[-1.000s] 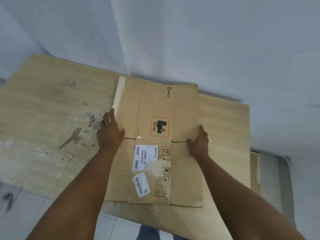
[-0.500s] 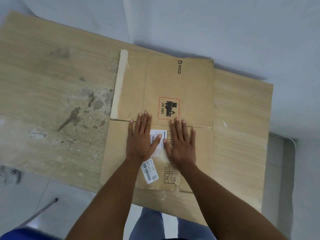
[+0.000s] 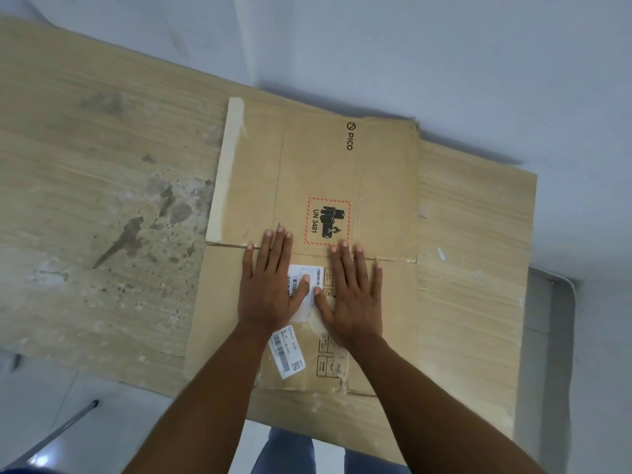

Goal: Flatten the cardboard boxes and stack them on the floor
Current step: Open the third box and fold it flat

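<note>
Now that the flattening looks basically done, just pressing down one flattened brown cardboard box (image 3: 342,172), lying mid-right on a pale wood-grain tabletop (image 3: 102,165). Pinned by the left hand (image 3: 270,289) and right hand (image 3: 352,299), both spread flat with straight fingers, side by side near the centre crease, gripping nothing. Not on the grey tiled floor (image 3: 102,439) yet, so guessing carrying and stacking left to do; no other boxes in view. Reads "PICO" near the far edge, "UN 3481" inside a red-hatched battery mark (image 3: 328,220). Two white barcode labels (image 3: 287,357) partly under the hands, print too small to read. Strip of beige tape (image 3: 227,165) down the left flap.
</note>
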`<action>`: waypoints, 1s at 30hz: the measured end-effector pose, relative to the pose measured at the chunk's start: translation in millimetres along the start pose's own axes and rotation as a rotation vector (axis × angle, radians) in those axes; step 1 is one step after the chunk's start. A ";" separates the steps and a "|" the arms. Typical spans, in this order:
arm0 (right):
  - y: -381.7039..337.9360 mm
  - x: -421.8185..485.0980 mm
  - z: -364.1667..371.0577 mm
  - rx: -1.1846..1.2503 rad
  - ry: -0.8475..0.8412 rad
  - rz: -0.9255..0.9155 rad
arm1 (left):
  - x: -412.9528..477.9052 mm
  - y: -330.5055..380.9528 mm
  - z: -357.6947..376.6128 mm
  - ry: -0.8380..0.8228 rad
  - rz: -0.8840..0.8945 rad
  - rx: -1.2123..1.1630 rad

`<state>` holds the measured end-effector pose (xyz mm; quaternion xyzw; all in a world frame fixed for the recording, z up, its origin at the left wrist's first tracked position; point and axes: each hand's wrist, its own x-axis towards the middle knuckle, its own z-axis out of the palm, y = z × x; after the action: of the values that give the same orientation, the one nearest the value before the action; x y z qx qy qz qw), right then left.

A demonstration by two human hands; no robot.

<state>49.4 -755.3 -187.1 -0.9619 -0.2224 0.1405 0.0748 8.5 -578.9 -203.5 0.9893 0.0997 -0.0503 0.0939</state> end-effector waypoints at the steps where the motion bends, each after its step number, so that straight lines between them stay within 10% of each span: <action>1: -0.5 0.4 -1.7 0.026 0.002 0.004 | -0.3 -0.2 -0.6 0.004 -0.001 -0.008; 30: 15.3 156.9 -32.0 0.011 0.133 0.224 | 154.9 -3.5 -10.8 0.128 -0.235 -0.011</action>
<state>200.5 -701.1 -197.0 -0.9875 -0.1073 0.0849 0.0785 159.7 -544.4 -211.9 0.9714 0.2211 0.0028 0.0865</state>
